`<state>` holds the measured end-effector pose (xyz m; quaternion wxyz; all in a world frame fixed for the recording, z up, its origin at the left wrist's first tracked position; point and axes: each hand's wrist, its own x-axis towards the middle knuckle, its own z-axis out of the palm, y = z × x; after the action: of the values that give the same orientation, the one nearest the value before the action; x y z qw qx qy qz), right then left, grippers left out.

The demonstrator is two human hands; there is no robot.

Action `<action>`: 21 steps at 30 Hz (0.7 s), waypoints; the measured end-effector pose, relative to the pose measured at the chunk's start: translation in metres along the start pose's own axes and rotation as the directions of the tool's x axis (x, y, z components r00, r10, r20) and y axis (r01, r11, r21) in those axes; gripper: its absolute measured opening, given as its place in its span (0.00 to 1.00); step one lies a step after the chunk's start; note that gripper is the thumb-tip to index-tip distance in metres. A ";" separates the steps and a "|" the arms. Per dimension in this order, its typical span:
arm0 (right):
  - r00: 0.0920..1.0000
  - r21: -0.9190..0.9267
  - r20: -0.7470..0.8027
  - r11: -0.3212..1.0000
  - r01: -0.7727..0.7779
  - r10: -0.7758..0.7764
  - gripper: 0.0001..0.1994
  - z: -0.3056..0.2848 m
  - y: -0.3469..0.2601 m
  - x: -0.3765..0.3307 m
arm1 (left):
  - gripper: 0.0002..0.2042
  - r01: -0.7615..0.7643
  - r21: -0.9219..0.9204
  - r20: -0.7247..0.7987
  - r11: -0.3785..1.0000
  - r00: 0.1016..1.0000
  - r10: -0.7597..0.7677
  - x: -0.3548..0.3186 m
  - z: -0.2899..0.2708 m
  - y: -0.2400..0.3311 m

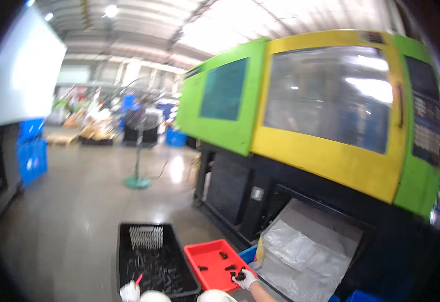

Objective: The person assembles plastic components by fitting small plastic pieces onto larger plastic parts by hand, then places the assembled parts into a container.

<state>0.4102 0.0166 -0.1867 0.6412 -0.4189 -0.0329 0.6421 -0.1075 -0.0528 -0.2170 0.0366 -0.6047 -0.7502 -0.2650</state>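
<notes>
At the lower edge, the right hand, in a white glove, reaches in over the near right corner of a shallow red rectangular plastic tray; its fingers are curled around a small dark moulded part, pinched just above the tray's rim. Three more small dark parts lie scattered and well apart on the tray's floor. The left hand, also white-gloved, sits at the near left corner of a black rectangular plastic crate and appears to hold a thin red stick-like object; whether the fingers are pressed together or spread cannot be told, as the hand is small and cut by the frame edge. The crate stands just beside the red tray, on its left, and holds a heap of dark slender pieces with a row of pale comb-like pieces at its far end. To the right of the tray, a clear plastic sheet lines the open chute of a large green and yellow moulding machine. A blue bin edge shows between tray and sheet. A pedestal fan stands farther off on the grey concrete floor.
</notes>
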 end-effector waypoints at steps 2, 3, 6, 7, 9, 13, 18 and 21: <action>0.982 0.054 0.183 0.997 -0.052 0.041 0.17 -0.007 -0.013 0.021 | 0.12 -0.024 -0.019 0.020 1.000 1.000 0.024 0.010 -0.022 0.016; 0.963 0.143 0.244 0.977 -0.157 0.118 0.16 -0.008 -0.018 0.028 | 0.10 0.031 -0.025 0.096 0.999 0.995 -0.028 0.015 -0.036 0.028; 0.975 -0.053 0.084 0.978 -0.201 0.205 0.12 0.048 -0.006 -0.030 | 0.11 0.079 -0.018 0.088 0.997 0.993 -0.077 -0.003 -0.049 0.008; 0.955 -0.065 0.179 0.972 -0.227 0.236 0.12 0.033 -0.012 -0.018 | 0.11 0.063 -0.018 0.095 0.998 0.994 -0.061 0.001 -0.050 0.014; 0.961 -0.094 0.253 0.992 -0.088 0.109 0.13 0.025 -0.013 -0.027 | 0.11 0.075 -0.028 0.149 0.997 0.986 -0.070 0.004 -0.052 0.016; 0.894 -0.051 0.174 0.902 0.428 -0.414 0.10 -0.022 -0.026 -0.066 | 0.13 0.125 -0.012 0.265 0.992 0.957 -0.118 0.006 -0.056 0.015; 0.791 -0.716 -0.103 0.596 0.362 -0.603 0.15 -0.144 -0.034 -0.101 | 0.17 0.241 -0.396 0.250 0.886 0.957 -0.148 0.009 -0.063 0.006; 0.847 -0.976 -0.166 -0.036 -0.213 -0.504 0.24 -0.270 0.014 -0.082 | 0.12 0.429 -0.583 0.407 0.691 0.889 -0.209 0.016 -0.060 0.016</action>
<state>0.5413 -0.1895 -0.3292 0.1976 -0.8850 -0.3632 0.2140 -0.1129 -0.0631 -0.1542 -0.3433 -0.4702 -0.6985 -0.4160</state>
